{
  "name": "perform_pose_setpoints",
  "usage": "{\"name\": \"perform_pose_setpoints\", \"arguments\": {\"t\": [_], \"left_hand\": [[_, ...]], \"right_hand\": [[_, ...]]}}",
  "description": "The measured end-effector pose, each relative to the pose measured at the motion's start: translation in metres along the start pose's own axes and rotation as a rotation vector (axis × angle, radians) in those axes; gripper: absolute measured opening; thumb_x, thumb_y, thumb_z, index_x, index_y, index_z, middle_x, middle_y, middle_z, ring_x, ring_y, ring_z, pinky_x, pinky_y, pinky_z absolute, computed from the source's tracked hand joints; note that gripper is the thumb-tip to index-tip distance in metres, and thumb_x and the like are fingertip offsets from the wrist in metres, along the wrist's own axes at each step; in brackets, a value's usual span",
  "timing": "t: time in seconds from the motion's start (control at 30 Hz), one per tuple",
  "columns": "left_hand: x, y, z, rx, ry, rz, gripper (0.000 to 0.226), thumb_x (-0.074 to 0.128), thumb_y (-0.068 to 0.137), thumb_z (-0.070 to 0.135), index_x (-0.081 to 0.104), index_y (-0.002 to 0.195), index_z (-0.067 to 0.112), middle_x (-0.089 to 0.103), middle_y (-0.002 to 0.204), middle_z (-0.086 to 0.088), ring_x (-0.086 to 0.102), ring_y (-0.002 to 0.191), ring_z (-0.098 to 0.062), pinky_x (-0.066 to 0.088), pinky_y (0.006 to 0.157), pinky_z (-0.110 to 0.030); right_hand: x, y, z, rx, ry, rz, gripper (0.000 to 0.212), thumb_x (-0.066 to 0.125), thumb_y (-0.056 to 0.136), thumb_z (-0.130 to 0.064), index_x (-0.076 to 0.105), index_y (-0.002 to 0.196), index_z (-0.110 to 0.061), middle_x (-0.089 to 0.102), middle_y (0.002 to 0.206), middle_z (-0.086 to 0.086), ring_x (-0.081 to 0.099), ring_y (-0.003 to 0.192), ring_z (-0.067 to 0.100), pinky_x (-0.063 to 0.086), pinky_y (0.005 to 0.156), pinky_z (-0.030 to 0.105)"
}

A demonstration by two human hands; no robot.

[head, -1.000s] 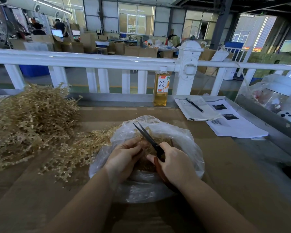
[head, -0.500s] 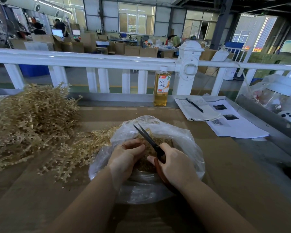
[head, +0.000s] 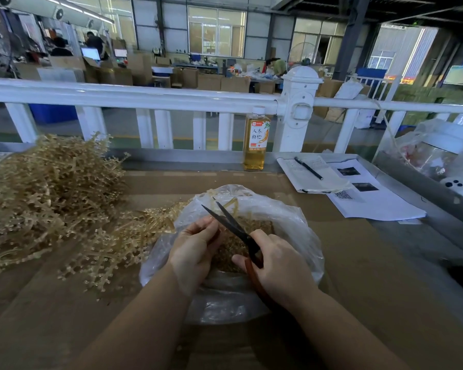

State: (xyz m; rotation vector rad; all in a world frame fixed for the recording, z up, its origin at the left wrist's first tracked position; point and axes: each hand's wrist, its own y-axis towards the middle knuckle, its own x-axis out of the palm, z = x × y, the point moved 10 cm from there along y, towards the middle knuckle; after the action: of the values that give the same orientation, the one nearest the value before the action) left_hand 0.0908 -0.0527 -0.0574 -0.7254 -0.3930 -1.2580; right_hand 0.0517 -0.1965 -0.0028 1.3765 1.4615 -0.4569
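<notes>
Two hands work over one clear bag (head: 294, 222) that lies open in the middle of the table (head: 380, 284), filled with small brownish cut bits. The right hand (head: 281, 265) grips the one pair of scissors (head: 233, 221): its fingers are curled round the red handles, and the two dark blades stand apart in a narrow V, with tips toward 11 o'clock above the bag. The left hand (head: 195, 252) is at 9 o'clock from the right one, just beside the blades. Its fingers are bent together and pinch one thin sprig (head: 216, 233) at the lower blade (most of it is hidden by the fingers, so I cannot tell its length). From the bag, at 9 to 10 o'clock, one big pile (head: 46, 198) of pale branched sprigs lies on the table, and its near edge touches the bag. At 12 o'clock one bottle (head: 255, 145) of amber drink stands upright at the table's far edge, before the white railing (head: 145, 96). At 1 o'clock lies one notebook (head: 316, 180) with one pen (head: 308, 168) on it. Near it, at 2 o'clock, lie sheets (head: 377, 206) showing two dark photos and one QR code.
</notes>
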Motion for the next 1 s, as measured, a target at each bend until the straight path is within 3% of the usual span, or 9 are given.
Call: {"name": "perform_pose_setpoints", "arguments": {"t": [0.23,0.37,0.47,0.57,0.63,0.7,0.8,0.9,1.0], "left_hand": [[-0.002,-0.002,0.001,0.014,0.028,0.071,0.025,0.052,0.089,-0.010,0.055,0.070,0.006,0.065,0.054,-0.001,0.061,0.069,-0.013,0.053,0.049,-0.016],[-0.002,-0.001,0.001,-0.047,-0.060,0.086,0.022,0.050,0.090,-0.010,0.055,0.073,0.003,0.061,0.069,-0.007,0.060,0.074,-0.015,0.056,0.051,-0.019],[0.007,0.000,0.007,-0.070,-0.162,0.046,0.017,0.046,0.093,-0.007,0.058,0.083,0.000,0.062,0.083,-0.009,0.062,0.082,-0.016,0.059,0.064,-0.023],[0.010,0.003,0.015,-0.059,-0.237,0.042,0.015,0.046,0.094,-0.002,0.060,0.089,0.003,0.063,0.088,-0.008,0.062,0.083,-0.015,0.057,0.059,-0.018],[0.004,0.003,0.014,-0.048,-0.228,0.093,0.013,0.050,0.093,0.000,0.059,0.086,0.006,0.061,0.087,-0.008,0.061,0.080,-0.016,0.056,0.054,-0.019],[-0.005,0.001,0.009,-0.037,-0.155,0.144,0.014,0.054,0.091,-0.001,0.055,0.080,0.008,0.062,0.078,-0.007,0.062,0.072,-0.017,0.057,0.052,-0.022],[-0.009,0.001,0.006,0.023,-0.039,0.127,0.020,0.057,0.089,-0.003,0.055,0.074,0.009,0.063,0.056,0.000,0.063,0.060,-0.012,0.056,0.050,-0.021],[-0.005,0.002,0.006,0.058,0.049,0.055,0.020,0.054,0.090,-0.004,0.055,0.075,0.009,0.063,0.071,-0.004,0.062,0.066,-0.012,0.053,0.051,-0.018],[-0.001,0.004,0.005,0.037,0.063,0.013,0.024,0.049,0.092,-0.005,0.059,0.075,0.009,0.067,0.067,-0.002,0.066,0.061,-0.009,0.053,0.052,-0.017]], "right_hand": [[-0.006,-0.002,0.001,0.000,-0.042,0.035,0.046,0.042,0.085,-0.067,0.051,0.112,-0.031,0.049,0.089,-0.012,0.044,0.085,0.008,0.033,0.070,0.022],[-0.005,0.000,0.003,0.024,-0.070,0.000,0.047,0.049,0.086,-0.063,0.052,0.121,-0.031,0.054,0.094,-0.008,0.051,0.094,0.012,0.036,0.073,0.024],[-0.008,0.000,0.001,0.013,-0.058,0.017,0.056,0.047,0.087,-0.063,0.046,0.134,-0.032,0.059,0.105,-0.006,0.051,0.102,0.013,0.037,0.080,0.023],[-0.013,0.000,-0.004,-0.021,-0.012,0.050,0.062,0.049,0.089,-0.059,0.040,0.144,-0.031,0.060,0.108,-0.002,0.052,0.104,0.014,0.041,0.088,0.026],[-0.020,0.000,-0.008,-0.040,0.016,0.094,0.059,0.052,0.089,-0.056,0.045,0.139,-0.026,0.062,0.104,-0.002,0.054,0.100,0.013,0.045,0.086,0.027],[-0.026,0.001,-0.011,-0.047,0.029,0.133,0.045,0.053,0.088,-0.054,0.053,0.121,-0.023,0.062,0.095,-0.005,0.057,0.091,0.011,0.047,0.078,0.026],[-0.025,0.003,-0.017,-0.068,0.013,0.108,0.030,0.053,0.088,-0.055,0.051,0.099,-0.027,0.056,0.081,-0.011,0.053,0.076,0.006,0.040,0.064,0.019],[-0.015,0.007,-0.020,-0.079,0.001,0.024,0.026,0.050,0.088,-0.058,0.044,0.091,-0.033,0.053,0.079,-0.013,0.049,0.075,0.006,0.032,0.060,0.016],[-0.003,0.010,-0.013,-0.018,-0.001,-0.060,0.028,0.048,0.088,-0.060,0.041,0.093,-0.033,0.054,0.086,-0.008,0.053,0.084,0.013,0.035,0.066,0.026]]}}
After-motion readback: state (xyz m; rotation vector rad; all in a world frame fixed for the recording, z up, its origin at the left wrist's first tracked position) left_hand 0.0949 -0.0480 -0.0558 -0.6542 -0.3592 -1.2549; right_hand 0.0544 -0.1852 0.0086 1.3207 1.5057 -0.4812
